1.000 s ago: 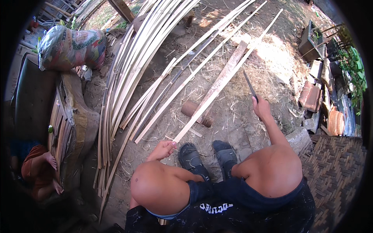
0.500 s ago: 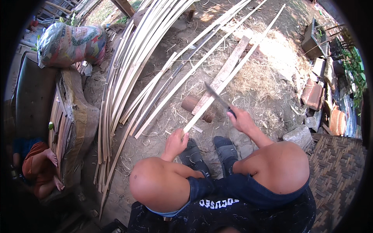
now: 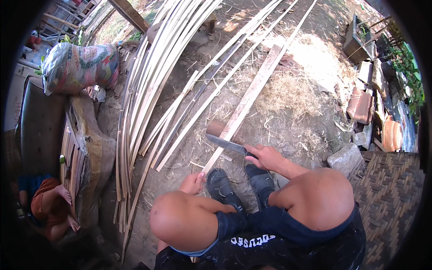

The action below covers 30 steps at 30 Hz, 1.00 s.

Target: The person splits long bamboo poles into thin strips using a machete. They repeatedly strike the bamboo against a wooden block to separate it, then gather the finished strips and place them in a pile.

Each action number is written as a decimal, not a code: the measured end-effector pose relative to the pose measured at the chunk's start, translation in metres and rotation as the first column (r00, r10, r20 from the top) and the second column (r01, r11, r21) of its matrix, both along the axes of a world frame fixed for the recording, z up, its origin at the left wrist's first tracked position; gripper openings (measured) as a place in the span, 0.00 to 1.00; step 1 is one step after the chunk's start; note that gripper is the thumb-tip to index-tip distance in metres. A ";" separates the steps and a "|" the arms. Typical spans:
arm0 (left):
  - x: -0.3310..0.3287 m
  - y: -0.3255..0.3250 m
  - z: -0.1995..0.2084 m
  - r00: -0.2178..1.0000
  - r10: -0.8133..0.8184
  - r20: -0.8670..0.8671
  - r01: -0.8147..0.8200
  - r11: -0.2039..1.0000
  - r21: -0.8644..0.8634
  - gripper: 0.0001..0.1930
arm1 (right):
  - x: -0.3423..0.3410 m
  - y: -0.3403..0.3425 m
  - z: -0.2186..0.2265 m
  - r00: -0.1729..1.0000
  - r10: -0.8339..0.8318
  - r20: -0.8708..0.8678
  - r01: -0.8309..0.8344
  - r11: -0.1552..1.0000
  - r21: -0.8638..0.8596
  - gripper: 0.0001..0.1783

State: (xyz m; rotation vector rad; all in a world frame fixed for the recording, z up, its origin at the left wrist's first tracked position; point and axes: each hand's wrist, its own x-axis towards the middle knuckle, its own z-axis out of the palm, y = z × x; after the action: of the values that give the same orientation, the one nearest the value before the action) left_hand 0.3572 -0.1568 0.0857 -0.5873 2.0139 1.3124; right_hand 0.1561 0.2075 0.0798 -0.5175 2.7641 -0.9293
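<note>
Two grips in play, both closed on something! The left grip (image 3: 193, 182) has fingers and thumb pinched snugly on the near end of a long, pale, bamboo-looking strip (image 3: 259, 85), and that end hold looks chosen to steady the piece while leaving most of its length free. Away from that grip, forward and to the right, the strip runs along a flat, brown, wooden plank (image 3: 272, 55), which slants over a short, brown, round log (image 3: 216, 128) ahead of the dark sandals (image 3: 221, 183). The log seems to serve as a prop, the plank as firm backing. And here's the right grip (image 3: 265, 158), wrapped round the black handle of a long, grey, metal-bladed knife (image 3: 226, 143), its blade pointing left across the strip, just beyond the left grip (whether steel meets strip, I can't tell from up here). Holding by the handle keeps those fingers off the blade, and the crosswise angle lets it span the strip's full width. Out to the left of the left grip, a big fan of pale, slender strips (image 3: 157, 76) lies lengthwise, presumably for easy reach. Beyond the right grip, curly, straw-coloured shavings (image 3: 292, 96) litter the ground (image 3: 279, 130).
</note>
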 end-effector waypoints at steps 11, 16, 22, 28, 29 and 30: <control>0.073 -0.061 0.000 0.982 0.166 0.095 -0.166 0.986 -0.008 0.24 | 0.017 -0.011 0.002 0.960 0.278 0.003 -0.278 0.958 0.077 0.22; 0.083 -0.078 0.006 0.974 0.184 0.132 -0.181 0.983 -0.033 0.23 | -0.027 0.010 -0.014 0.976 -0.094 0.195 0.093 0.996 0.013 0.22; 0.064 -0.051 -0.009 0.980 0.185 0.073 -0.184 0.983 -0.022 0.23 | -0.010 0.007 -0.011 0.998 -0.006 0.056 0.006 1.000 -0.005 0.22; 0.062 -0.049 0.002 0.971 0.215 0.106 -0.206 0.974 -0.095 0.22 | -0.025 0.008 -0.024 0.998 -0.043 0.055 0.040 0.998 0.042 0.23; 0.052 -0.038 0.004 0.972 0.217 0.089 -0.208 0.973 -0.098 0.22 | -0.025 0.014 -0.020 0.998 -0.057 0.035 0.055 0.997 0.063 0.23; 0.069 -0.049 -0.003 0.974 0.203 0.103 -0.192 0.975 -0.107 0.21 | -0.029 0.017 -0.017 0.998 -0.054 0.014 0.053 0.996 0.069 0.23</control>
State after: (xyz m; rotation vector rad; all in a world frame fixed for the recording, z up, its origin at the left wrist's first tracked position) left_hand 0.4260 -0.2061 0.0826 -0.9078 1.9740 1.2690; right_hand 0.1266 0.2248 0.0633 -0.4257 2.7965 -0.8428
